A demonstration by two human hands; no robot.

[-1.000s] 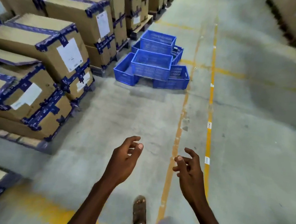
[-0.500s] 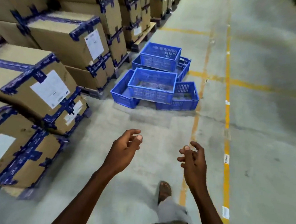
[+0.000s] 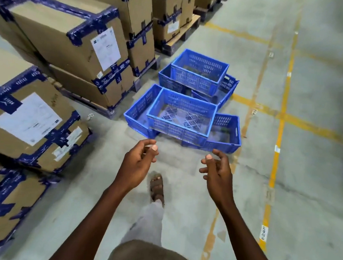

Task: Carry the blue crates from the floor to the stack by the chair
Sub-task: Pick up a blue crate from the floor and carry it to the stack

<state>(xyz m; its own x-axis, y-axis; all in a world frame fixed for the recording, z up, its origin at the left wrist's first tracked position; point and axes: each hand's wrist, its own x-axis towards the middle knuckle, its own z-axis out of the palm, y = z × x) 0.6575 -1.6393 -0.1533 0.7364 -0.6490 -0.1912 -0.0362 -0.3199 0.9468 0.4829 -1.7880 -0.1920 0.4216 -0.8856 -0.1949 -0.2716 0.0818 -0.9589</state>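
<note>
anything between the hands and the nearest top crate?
Nothing visible. Bare concrete floor lies between both hands and the pile. The left hand and right hand are empty, fingers loosely curled, in front of the nearest top crate, which rests across two lower crates. The taped cartons stand off to the left.

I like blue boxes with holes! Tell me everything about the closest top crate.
The closest top crate is bright blue, looks like plastic, rectangular and open-topped, with slotted walls and a vented bottom. It looks empty. It sits a bit tilted across two lower blue crates on the concrete floor. No hand touches it.
</note>
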